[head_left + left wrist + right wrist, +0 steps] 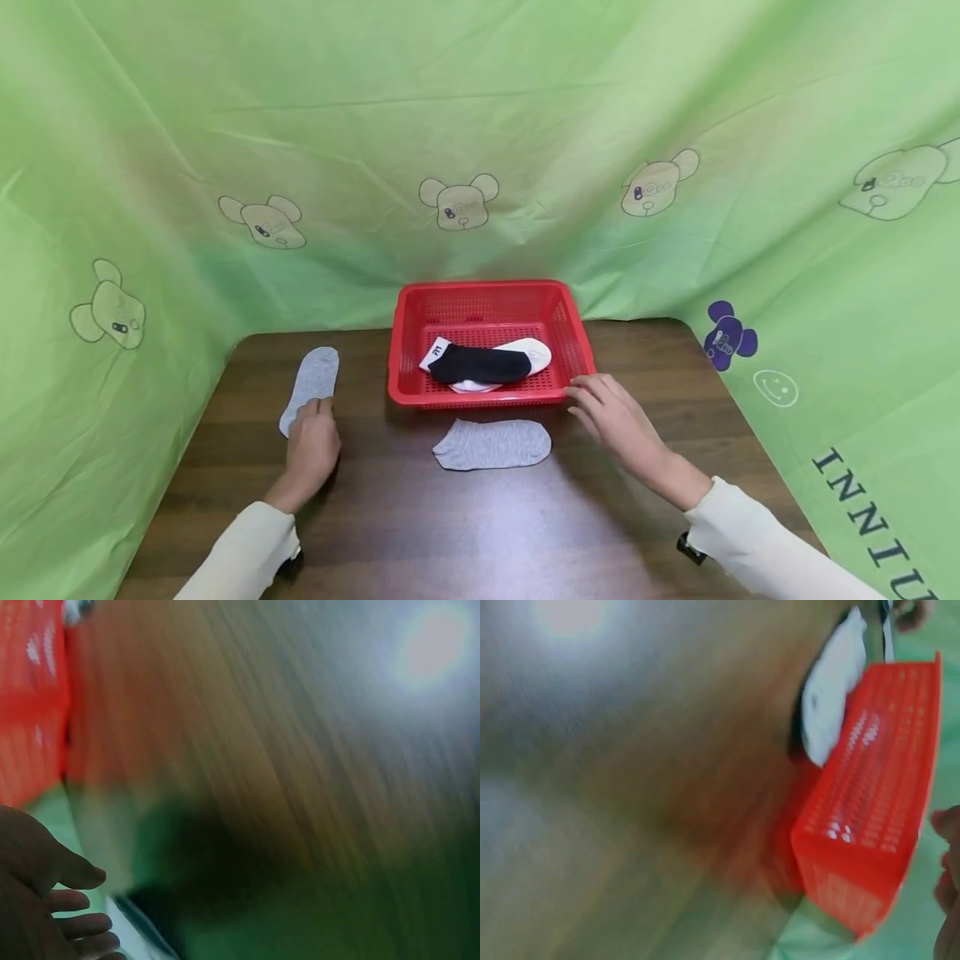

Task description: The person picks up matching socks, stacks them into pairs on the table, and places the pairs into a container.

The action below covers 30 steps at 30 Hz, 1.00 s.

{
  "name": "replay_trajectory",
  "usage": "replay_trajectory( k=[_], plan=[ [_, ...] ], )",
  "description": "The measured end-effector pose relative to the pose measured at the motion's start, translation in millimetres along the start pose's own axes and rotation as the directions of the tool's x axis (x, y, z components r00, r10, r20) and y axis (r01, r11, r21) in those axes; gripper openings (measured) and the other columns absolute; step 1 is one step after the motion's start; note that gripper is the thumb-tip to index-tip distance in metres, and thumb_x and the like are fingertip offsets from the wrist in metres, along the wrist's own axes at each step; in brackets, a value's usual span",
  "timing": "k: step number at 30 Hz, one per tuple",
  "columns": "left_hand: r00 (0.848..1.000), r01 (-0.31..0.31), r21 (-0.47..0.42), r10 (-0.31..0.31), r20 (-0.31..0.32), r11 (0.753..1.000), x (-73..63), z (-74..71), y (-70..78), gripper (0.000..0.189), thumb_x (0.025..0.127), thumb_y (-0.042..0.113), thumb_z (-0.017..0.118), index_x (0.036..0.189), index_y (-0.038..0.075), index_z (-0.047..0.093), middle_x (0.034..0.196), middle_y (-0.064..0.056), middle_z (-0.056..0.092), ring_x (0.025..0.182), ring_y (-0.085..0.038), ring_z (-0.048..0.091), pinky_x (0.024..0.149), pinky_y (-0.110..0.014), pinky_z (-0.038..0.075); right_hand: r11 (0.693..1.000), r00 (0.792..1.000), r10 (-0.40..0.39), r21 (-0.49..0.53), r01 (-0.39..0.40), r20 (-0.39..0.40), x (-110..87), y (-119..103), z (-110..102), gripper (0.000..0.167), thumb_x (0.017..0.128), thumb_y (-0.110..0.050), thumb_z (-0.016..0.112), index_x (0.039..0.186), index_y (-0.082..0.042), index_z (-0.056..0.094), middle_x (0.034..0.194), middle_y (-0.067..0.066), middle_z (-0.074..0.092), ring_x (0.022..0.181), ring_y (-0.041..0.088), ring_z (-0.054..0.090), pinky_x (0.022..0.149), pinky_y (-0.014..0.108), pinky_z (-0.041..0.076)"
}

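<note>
On the left of the table lies a grey ankle sock (312, 377). My left hand (312, 446) is over its near end, fingers pointing down. In the left wrist view the thumb and fingers of that hand (37, 889) are apart with nothing seen between them. A second grey ankle sock (493, 444) lies flat in front of the red basket (401, 354). Inside the basket a black sock (480, 364) rests on a white sock (538, 352). Beside the basket's front right corner is my right hand (618, 425), fingers loosely bent and holding nothing.
The brown wooden table (420, 533) carries these things. A green curtain (360, 167) with bear prints surrounds its back and sides, close behind the basket. The left wrist view is blurred.
</note>
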<state>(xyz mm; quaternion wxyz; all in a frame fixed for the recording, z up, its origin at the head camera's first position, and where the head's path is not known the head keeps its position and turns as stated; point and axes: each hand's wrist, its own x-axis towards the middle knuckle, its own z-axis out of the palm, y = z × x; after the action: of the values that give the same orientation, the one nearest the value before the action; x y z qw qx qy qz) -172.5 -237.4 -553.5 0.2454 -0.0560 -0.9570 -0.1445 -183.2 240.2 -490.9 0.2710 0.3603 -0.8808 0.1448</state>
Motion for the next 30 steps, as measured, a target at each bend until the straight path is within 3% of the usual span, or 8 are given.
replay_trajectory(
  k=[4, 9, 14, 18, 23, 30],
  plan=[
    [0.999, 0.031, 0.039, -0.032, 0.035, 0.999, -4.6, -1.0, -22.7, 0.034, 0.073, -0.016, 0.058, 0.106, -0.017, 0.063, 0.100, -0.033, 0.064, 0.086, -0.053, 0.060, 0.071, -0.062, 0.052, 1.000, 0.996, 0.002, -0.011, -0.001, 0.085, 3.9, 8, 1, 0.043, 0.078, -0.006, 0.085, 0.119, 0.000, 0.072, 0.121, 0.015, 0.070, 0.112, 0.032, 0.064, 0.097, 0.045, 0.053],
    [0.993, 0.078, 0.014, -0.079, 0.093, 0.997, -6.8, -1.2, -32.1, 0.021, 0.080, -0.014, 0.055, 0.095, -0.014, 0.069, 0.096, -0.028, 0.066, 0.085, -0.051, 0.061, 0.073, -0.060, 0.054, 0.999, 0.994, 0.004, -0.047, 0.001, 0.106, 3.7, 10, 4, 0.041, 0.079, -0.003, 0.084, 0.118, -0.002, 0.072, 0.113, 0.011, 0.073, 0.105, 0.028, 0.069, 0.092, 0.044, 0.056],
    [0.999, 0.011, 0.018, -0.012, 0.047, 1.000, -7.7, 1.5, -31.9, 0.011, 0.080, -0.015, 0.058, 0.080, -0.011, 0.068, 0.081, -0.023, 0.060, 0.077, -0.048, 0.059, 0.063, -0.057, 0.054, 0.996, 0.994, 0.021, -0.088, -0.012, 0.104, 4.0, 11, 4, 0.042, 0.078, 0.006, 0.080, 0.118, -0.005, 0.072, 0.110, 0.008, 0.074, 0.103, 0.025, 0.069, 0.091, 0.043, 0.057],
    [0.999, -0.025, 0.059, 0.022, 0.046, 0.998, -10.3, 2.1, -30.1, 0.009, 0.075, -0.016, 0.061, 0.074, -0.009, 0.065, 0.076, -0.020, 0.054, 0.076, -0.045, 0.056, 0.056, -0.056, 0.053, 0.995, 0.994, 0.023, -0.102, -0.012, 0.111, 4.6, 10, 4, 0.041, 0.079, 0.007, 0.080, 0.117, -0.006, 0.072, 0.109, 0.008, 0.075, 0.103, 0.024, 0.070, 0.091, 0.042, 0.057],
    [0.996, -0.031, 0.083, 0.024, 0.090, 0.996, -11.9, 0.0, -23.4, 0.009, 0.074, -0.016, 0.062, 0.075, -0.007, 0.063, 0.074, -0.020, 0.055, 0.075, -0.044, 0.057, 0.056, -0.057, 0.053, 0.994, 0.994, 0.029, -0.106, -0.017, 0.108, 5.7, 9, 4, 0.041, 0.078, 0.007, 0.080, 0.116, -0.006, 0.072, 0.108, 0.009, 0.075, 0.102, 0.025, 0.070, 0.090, 0.042, 0.057],
    [0.988, -0.076, 0.100, 0.061, 0.144, 0.992, -19.9, -3.9, 8.7, 0.011, 0.078, -0.011, 0.067, 0.072, -0.002, 0.065, 0.069, -0.015, 0.053, 0.068, -0.040, 0.059, 0.053, -0.052, 0.054, 0.994, 0.994, 0.040, -0.104, -0.030, 0.097, 5.0, 9, 6, 0.038, 0.079, 0.007, 0.079, 0.115, -0.006, 0.073, 0.107, 0.008, 0.075, 0.101, 0.024, 0.070, 0.089, 0.042, 0.057]
  ],
)
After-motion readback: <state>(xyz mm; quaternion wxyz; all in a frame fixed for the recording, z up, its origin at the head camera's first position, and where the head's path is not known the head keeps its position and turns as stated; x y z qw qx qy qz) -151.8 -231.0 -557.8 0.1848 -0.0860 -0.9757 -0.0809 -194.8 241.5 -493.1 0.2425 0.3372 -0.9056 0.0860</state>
